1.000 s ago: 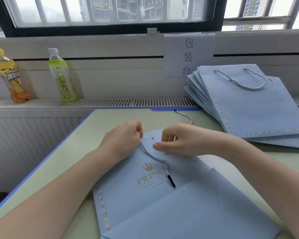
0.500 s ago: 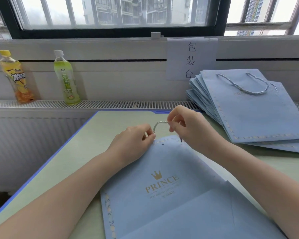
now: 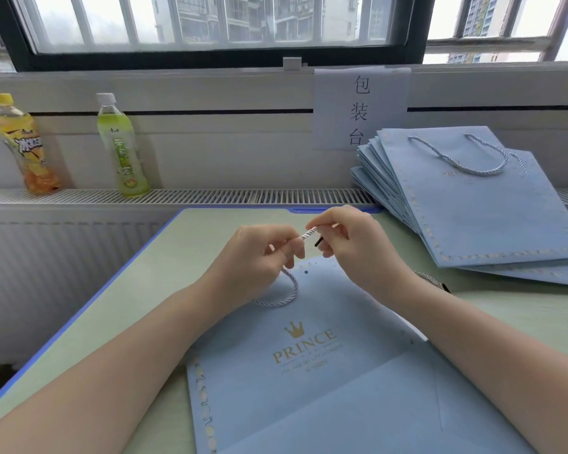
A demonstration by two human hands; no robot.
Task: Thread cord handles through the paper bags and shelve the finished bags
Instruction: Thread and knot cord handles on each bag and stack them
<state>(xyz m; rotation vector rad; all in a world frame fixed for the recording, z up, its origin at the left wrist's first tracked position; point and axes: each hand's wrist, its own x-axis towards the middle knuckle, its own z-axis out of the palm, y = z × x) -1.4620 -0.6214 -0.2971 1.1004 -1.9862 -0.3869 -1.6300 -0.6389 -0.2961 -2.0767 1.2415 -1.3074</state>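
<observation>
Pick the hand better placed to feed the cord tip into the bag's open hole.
Right. The right hand pinches the cord beside its black tip, above the punched hole in the paper bag. The left hand grips it further back.

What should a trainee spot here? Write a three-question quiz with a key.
1. True or false: both hands pinch the cord.
2. Where is the stack of finished bags? A) left B) right
3. Which bottle stands nearer the window's middle?

Key:
1. True: left hand, right hand.
2. B.
3. The green bottle, not the yellow bottle.
</observation>
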